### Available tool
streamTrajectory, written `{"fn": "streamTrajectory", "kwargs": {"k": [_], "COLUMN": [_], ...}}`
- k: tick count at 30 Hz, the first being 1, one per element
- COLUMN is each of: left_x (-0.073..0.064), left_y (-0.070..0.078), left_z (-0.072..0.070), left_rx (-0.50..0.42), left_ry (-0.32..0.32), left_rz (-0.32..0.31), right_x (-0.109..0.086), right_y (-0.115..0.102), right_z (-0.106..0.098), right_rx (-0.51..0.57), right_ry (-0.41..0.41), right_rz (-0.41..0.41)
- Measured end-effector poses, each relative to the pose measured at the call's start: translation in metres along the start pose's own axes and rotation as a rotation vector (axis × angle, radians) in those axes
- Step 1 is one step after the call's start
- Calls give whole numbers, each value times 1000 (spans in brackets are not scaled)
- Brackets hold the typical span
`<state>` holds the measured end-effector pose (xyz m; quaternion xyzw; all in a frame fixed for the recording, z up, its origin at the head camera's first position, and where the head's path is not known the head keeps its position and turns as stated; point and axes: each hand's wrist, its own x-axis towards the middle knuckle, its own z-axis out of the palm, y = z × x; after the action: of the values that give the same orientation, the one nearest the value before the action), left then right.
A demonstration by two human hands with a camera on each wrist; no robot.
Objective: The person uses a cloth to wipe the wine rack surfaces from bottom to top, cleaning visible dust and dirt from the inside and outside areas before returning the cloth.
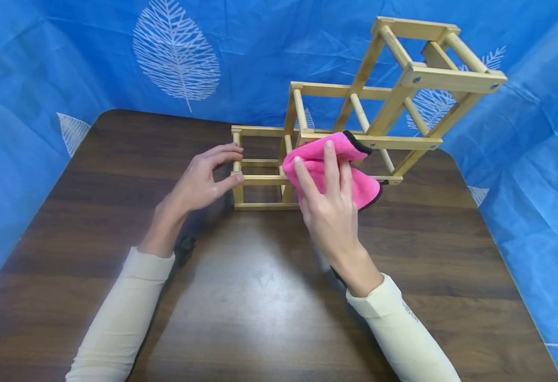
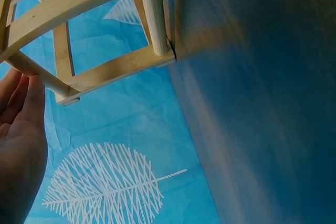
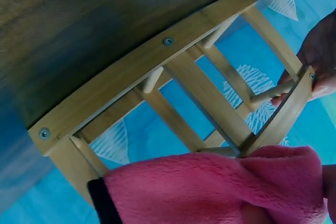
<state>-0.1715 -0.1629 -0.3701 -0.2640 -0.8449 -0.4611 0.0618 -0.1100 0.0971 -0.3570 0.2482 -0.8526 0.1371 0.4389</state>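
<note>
A stepped rack of pale wooden slats and dowels (image 1: 403,142) stands on the table, its tiers rising to the right. My left hand (image 1: 199,180) is at the low left end, thumb and fingers about the end dowel (image 2: 39,74). In my right hand (image 1: 331,212) is a pink cloth (image 1: 367,190) with black edging. It lies folded against the front of the middle tier, with fingers spread over it; the thumb is hidden. From the right wrist view, the pink cloth (image 3: 178,182) covers part of the rack's slats.
The dark wood-grain table (image 1: 259,307) extends in front of the rack. Blue fabric with white leaf prints (image 1: 259,53) hangs behind and at both sides. The rack's top tier (image 1: 455,79) juts up at the right.
</note>
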Motion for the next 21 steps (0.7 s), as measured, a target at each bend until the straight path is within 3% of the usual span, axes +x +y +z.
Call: {"fn": "streamTrajectory", "kwargs": {"k": [3,13,21], "left_x": [1,2,1], "left_y": [0,2,1], "left_z": [0,-3,-2], "left_rx": [4,7,11], "left_ry": [-6,-4,3], "left_rz": [1,0,-8], "right_x": [3,3,-9], "right_y": [-1,0,-6], "right_z": [0,-1,-5], "right_rx": [-20,68,11], "right_ry": [-37,-98,-161], "right_rz": [14,34,5]}}
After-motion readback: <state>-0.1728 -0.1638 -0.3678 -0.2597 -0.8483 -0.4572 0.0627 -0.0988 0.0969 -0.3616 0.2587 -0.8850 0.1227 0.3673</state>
